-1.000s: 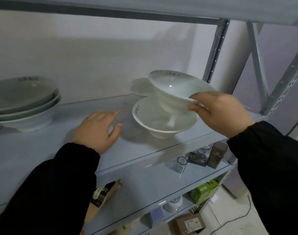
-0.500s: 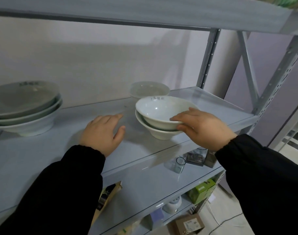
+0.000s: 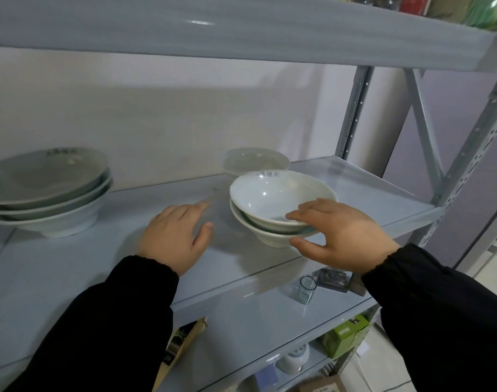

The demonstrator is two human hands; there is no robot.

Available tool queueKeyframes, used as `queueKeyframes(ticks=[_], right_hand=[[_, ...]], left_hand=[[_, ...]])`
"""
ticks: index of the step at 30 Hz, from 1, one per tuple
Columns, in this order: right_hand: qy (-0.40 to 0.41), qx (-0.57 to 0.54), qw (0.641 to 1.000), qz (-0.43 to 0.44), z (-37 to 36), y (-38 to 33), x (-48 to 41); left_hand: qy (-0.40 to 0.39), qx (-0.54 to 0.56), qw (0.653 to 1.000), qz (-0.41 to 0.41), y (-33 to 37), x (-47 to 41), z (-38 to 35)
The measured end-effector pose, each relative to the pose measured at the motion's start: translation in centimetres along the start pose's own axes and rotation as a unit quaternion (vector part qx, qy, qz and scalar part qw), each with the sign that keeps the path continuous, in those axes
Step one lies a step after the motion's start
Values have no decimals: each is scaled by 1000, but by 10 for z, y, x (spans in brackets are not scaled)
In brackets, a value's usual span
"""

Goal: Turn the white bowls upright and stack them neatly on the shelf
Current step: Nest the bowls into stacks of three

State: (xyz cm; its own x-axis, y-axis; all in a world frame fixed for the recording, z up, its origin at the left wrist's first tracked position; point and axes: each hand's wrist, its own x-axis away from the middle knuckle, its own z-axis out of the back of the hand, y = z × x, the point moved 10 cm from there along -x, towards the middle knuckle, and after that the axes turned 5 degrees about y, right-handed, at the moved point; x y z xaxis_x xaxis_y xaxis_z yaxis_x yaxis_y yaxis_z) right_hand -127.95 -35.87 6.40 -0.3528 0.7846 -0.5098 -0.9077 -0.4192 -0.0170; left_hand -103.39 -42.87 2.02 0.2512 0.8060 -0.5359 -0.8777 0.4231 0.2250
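Note:
Two white bowls stand upright and nested on the grey shelf (image 3: 369,199): the top bowl (image 3: 272,193) sits in the lower bowl (image 3: 270,236). My right hand (image 3: 343,236) is at their right side, fingers over the top bowl's rim and thumb by the lower bowl's foot, so both rims lie between them. A third white bowl (image 3: 256,162) stands upright just behind, near the wall. My left hand (image 3: 175,233) lies flat on the shelf to the left of the stack, fingers apart, holding nothing.
Three larger bowls (image 3: 46,190) are stacked upright at the shelf's left end. An upper shelf board (image 3: 241,32) hangs overhead and metal uprights (image 3: 352,114) stand at the right. The shelf below holds a small glass (image 3: 306,290) and dark boxes (image 3: 332,278).
My right hand has brought the tilted bowl down into the lower bowl, and it now sits level in it. The thumb now shows below the rims. My left hand has stayed flat on the shelf.

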Motion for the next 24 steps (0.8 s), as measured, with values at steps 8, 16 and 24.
queueKeyframes(ticks=[8,16,24], right_hand=[[-27,-29,999,4,13,15,-50],[-25,-16,999,-13,23,30,-128],[-49,-9,996,-80,4,22,-145]], left_hand=[[34,-9,999,7,-8,-33,27],[9,-51,999,-6,-8,-113,21],[-142,-50,985,-83,-1,-153,-55]])
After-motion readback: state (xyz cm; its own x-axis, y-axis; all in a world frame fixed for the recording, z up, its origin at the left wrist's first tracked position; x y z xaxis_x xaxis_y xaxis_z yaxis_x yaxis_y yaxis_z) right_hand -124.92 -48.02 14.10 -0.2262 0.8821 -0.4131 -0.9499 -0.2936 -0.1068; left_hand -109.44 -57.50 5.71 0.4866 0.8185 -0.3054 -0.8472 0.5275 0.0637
